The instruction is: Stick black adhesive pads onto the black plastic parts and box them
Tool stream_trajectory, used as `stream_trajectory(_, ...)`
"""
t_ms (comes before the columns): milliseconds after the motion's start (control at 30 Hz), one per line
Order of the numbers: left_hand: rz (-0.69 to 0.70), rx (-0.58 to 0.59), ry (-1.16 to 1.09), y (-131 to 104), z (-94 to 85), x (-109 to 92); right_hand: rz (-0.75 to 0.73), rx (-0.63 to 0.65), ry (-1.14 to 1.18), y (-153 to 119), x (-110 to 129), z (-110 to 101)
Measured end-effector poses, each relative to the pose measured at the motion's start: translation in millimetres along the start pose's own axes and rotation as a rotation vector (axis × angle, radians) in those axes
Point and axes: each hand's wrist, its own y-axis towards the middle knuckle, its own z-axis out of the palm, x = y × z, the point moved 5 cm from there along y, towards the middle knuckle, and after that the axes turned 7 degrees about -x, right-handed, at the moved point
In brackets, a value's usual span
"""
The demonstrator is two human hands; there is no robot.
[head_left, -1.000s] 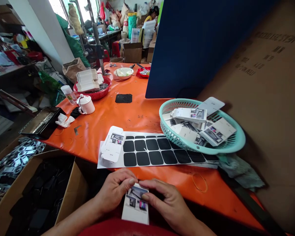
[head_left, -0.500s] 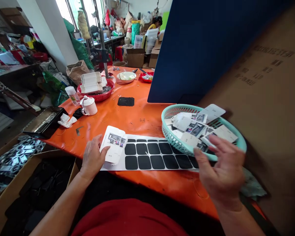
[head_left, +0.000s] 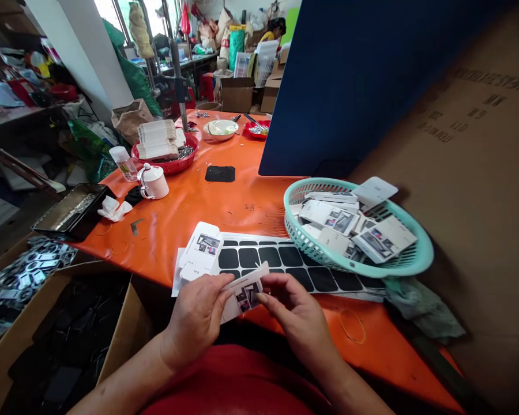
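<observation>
Between my two hands is a small white printed card box [head_left: 242, 297] with dark pictures on its face, held tilted just past the table's front edge. My left hand [head_left: 201, 308] pinches its left end. The thumb and fingers of my right hand [head_left: 296, 305] close on its right end. Behind my left hand lies a stack of similar white printed cards [head_left: 202, 249], resting on a sheet of black rounded-square stickers [head_left: 270, 257]. To the right, a mint-green plastic basket [head_left: 424, 262] holds several more printed card boxes and overlaps the sheet.
A dark blue panel [head_left: 328, 86] and a large cardboard carton [head_left: 471, 202] rise at the right. On the orange table [head_left: 242, 204] stand a white lidded mug [head_left: 154, 183] and a red basket [head_left: 184, 164]. Open boxes of black pieces [head_left: 64, 346] and metal parts sit lower left.
My right hand has come from the basket to the middle. My left hand has let go of the card stack and moved right, and both hands now grip one card box.
</observation>
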Motion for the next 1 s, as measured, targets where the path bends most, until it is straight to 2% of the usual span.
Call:
stream_trajectory(100,0.041,0.021,-0.002,0,3.0,-2,0.268,0.035,0.101,-6,-17,-1)
stream_trajectory(200,0.113,0.033,-0.002,-1,5.4,-9,0.355,0.020,0.143,-9,-22,-5)
stream_trajectory(400,0.278,0.030,0.137,-2,9.6,-22,0.410,0.002,0.192,-18,-23,-8)
stream_trajectory(567,0.368,0.044,0.199,-3,11.2,-27,0.438,0.059,0.299,-24,-26,-2)
stream_trajectory(667,0.358,0.087,0.276,-6,15.3,-23,0.439,0.054,0.314,-24,-32,-1)
stream_trajectory(833,0.348,0.239,0.459,-18,33.4,-21,0.413,0.047,0.211,-19,-35,-3)
stream_trajectory(1000,0.226,0.256,0.460,-34,46.0,-15,0.341,0.034,0.053,-8,-26,-4)
